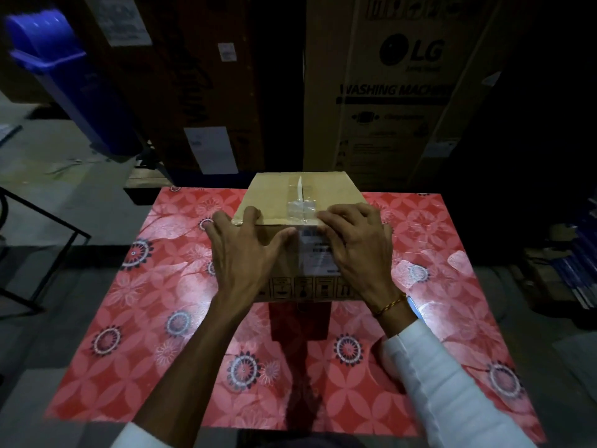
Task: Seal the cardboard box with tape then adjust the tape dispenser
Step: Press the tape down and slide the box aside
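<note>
White sleeves are seen at the bottom of the frame, with both forearms reaching up toward the middle. Pretty much everything is centred on the cardboard box, which is sat at the far middle of the counter, on a red floral covering.

Left hand is laid flat over the box's near top edge, left of centre, fingers spread wide apart; a couple of them are hooked over onto the top, and the thumb is pressed on the front face. Nothing is gripped by it, just pressed.

Right hand is placed on the near top edge too, right of centre, fingers close together and pressed down flat on the box beside the clear tape. A thread band is worn on that wrist.

The tape is run along the middle seam of the top and looks crinkled near the front edge, then is carried down over a label on the front face. Handling symbols are printed along the bottom of that face.

Behind, at upper right, a big washing machine carton is stood upright. A blue bin is seen at upper left. The dispenser can't be made out anywhere.
</note>
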